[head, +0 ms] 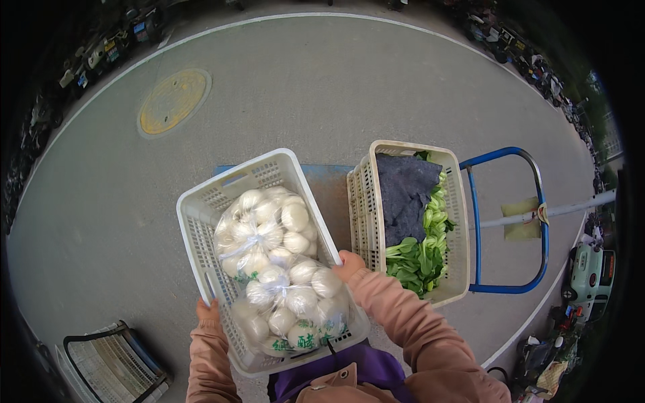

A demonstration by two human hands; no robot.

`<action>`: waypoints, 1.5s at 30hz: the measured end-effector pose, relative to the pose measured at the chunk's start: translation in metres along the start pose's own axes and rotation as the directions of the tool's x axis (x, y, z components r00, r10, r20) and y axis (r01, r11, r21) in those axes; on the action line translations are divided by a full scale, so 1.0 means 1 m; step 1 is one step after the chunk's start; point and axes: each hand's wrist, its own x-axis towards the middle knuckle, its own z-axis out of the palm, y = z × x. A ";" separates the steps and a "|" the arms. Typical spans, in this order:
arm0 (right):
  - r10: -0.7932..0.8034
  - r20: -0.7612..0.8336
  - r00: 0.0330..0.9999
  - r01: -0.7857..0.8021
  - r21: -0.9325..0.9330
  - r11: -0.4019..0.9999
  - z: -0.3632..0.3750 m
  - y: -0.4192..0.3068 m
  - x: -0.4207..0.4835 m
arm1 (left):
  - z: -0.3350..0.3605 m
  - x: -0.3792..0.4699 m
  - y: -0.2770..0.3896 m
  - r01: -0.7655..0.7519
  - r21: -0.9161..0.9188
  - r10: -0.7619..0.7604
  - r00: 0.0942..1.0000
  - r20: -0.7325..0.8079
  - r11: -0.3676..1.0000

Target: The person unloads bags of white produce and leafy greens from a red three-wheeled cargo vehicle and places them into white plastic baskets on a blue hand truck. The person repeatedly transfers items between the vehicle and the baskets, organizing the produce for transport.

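Both my hands hold a white perforated plastic crate [197,252], tilted at an angle before my body. My left hand [207,310] grips its left long side, and my right hand [349,266] grips the right one. Inside lie two knotted clear plastic bags: a far bag [264,221] and a near bag [297,302], both full of round white steamed buns. Green printing shows on the plastic. Just right of my right hand, a cream plastic crate [364,216] holds leafy green bok choy [428,242], partly covered by a dark grey cloth [408,196].
The cream crate stands on a flatbed trolley [327,189] with a blue tubular handle [546,237]. A white pole [579,202] runs past the handle. At lower left is a wire-sided cart [113,362]. A manhole cover [174,101] lies ahead; parked scooters and a small vehicle [589,282] line the edges.
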 end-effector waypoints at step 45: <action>0.005 -0.413 0.911 -0.070 -0.142 0.987 -0.306 -0.020 -0.234 | -0.103 -0.266 0.308 -0.394 -0.388 0.515 0.809 0.283 0.833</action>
